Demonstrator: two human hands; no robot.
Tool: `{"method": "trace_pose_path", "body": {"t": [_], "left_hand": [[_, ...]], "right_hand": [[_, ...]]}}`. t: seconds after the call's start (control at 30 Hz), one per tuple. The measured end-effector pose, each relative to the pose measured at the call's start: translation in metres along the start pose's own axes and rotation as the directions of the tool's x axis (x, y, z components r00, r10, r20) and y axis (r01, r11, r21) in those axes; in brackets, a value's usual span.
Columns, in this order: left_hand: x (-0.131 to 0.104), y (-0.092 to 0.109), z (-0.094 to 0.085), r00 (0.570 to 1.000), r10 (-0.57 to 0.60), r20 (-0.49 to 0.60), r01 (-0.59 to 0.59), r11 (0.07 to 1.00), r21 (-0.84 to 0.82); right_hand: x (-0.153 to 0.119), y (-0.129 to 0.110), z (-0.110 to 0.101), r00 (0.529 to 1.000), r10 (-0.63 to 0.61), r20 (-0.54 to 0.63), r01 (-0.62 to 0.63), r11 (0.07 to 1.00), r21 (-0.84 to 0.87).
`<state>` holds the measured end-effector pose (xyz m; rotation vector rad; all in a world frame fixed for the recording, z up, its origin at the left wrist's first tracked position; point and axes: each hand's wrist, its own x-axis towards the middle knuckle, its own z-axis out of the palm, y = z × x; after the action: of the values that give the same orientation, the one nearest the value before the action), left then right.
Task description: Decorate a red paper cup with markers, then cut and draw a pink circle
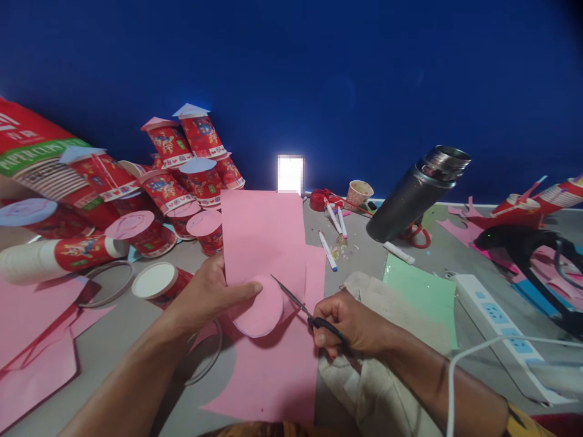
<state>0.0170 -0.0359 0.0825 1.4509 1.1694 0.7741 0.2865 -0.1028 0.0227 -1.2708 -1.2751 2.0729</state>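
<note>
My left hand (221, 291) pinches a pink paper sheet (264, 227) along its left edge, with the thumb pressed on top. A round pink paper disc (259, 312) shows at the sheet's lower end, under the thumb tip; whether it is joined to the sheet I cannot tell. My right hand (344, 325) grips black-handled scissors (296, 300), fingers wrapped in the handles. The blades point up and left, close to the disc's right side and over the sheet. More pink paper (282, 376) lies beneath, with a curved piece cut out of its left side.
Red paper cups (166, 139) with paper tops stand stacked at the left. A dark flask (412, 197) rises at the back right. Markers (328, 250), a grey cloth (378, 370), green paper (421, 291) and a white power strip (501, 328) with a looping cable lie right.
</note>
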Motion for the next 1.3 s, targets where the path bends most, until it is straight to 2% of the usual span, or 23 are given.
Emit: {"method": "trace_pose_path", "body": {"t": [0.3,0.63,1.03,1.3], "left_hand": [[-0.0047,-0.0005,0.0001,0.992,-0.05,0.118,0.047,0.999,0.026],[-0.005,-0.0008,0.001,0.984,-0.052,0.17,0.057,0.998,-0.021],[-0.0042,-0.0018,-0.0039,0.991,-0.073,0.115,0.058,0.99,0.129],[-0.0042,-0.0001,-0.0063,0.968,-0.048,0.245,0.013,0.989,0.145]], "right_hand": [[0.0011,0.0051,-0.0045,0.998,0.031,0.053,-0.031,1.0,0.0],[-0.0008,0.0015,-0.0041,0.995,0.076,0.069,-0.075,0.997,-0.02],[-0.0026,-0.001,-0.0047,0.991,0.1,0.09,-0.098,0.995,-0.034],[-0.0012,0.008,-0.0088,0.988,0.122,0.098,-0.118,0.992,-0.054]]}}
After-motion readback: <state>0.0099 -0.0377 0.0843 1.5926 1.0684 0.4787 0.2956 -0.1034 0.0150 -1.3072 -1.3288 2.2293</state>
